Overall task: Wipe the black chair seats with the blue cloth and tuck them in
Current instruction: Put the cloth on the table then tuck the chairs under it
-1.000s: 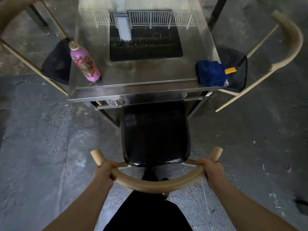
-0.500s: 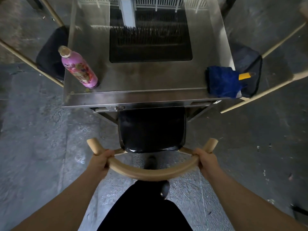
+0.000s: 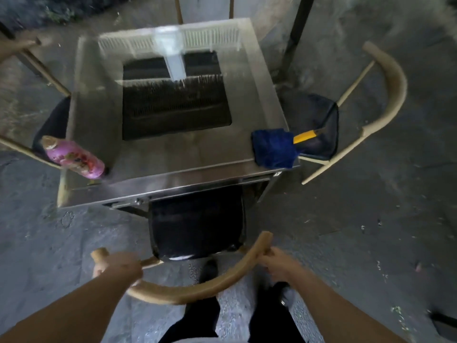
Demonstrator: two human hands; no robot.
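Head view, the only one supplied. Chair stands at the near edge of the table, its black seat partly under that edge, more of it covered than a second ago; it has been pushed inward over the last second. The curved backrest now sits skewed, its right end raised and further forward than the left, where half a second ago it lay level. The picture is blurred by motion.

Left hand is wrapped over the left end of the backrest. Right hand grips the backrest near its right end. The hands are well apart, one at each end, as in both earlier frames.

Cloth lies bunched at the near right corner of the table, touched by neither hand, with a yellow handle showing just beyond it. A pink bottle stands at the near left corner.

Second chair stands at the right edge, its seat mostly clear of the table. A third chair shows at the left edge, seat partly under.

Judgement: this chair is nearly tucked; the skew suggests it needs straightening. The cloth must then be taken up for the remaining seats.
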